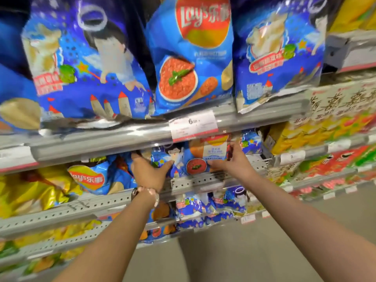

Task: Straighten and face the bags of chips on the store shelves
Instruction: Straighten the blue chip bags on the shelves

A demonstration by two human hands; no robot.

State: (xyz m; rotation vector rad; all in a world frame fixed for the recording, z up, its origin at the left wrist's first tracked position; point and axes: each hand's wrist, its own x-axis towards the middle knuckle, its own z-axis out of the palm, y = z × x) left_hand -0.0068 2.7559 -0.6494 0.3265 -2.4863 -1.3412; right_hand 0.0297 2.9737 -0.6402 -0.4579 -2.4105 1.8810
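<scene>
On the second shelf (pixel 195 181) stand small blue chip bags. My left hand (pixel 147 171) grips the left side of a blue bag with a cartoon figure (pixel 175 157). My right hand (pixel 234 159) pinches the lower right edge of a blue and orange bag with a red sauce bowl (pixel 205 157), right next to the first bag. Above, on the top shelf (pixel 122 137), three large blue bags stand upright: a cartoon one (pixel 81 64), a Lay's one (pixel 193 55) and another cartoon one (pixel 278 53).
A blue Lay's bag (pixel 95 180) and yellow bags (pixel 34 190) lie left of my left hand. A white price tag (pixel 194 125) hangs on the top shelf rail. Yellow, red and green bags (pixel 325 151) fill shelves to the right. More blue bags (pixel 213 204) sit one shelf lower.
</scene>
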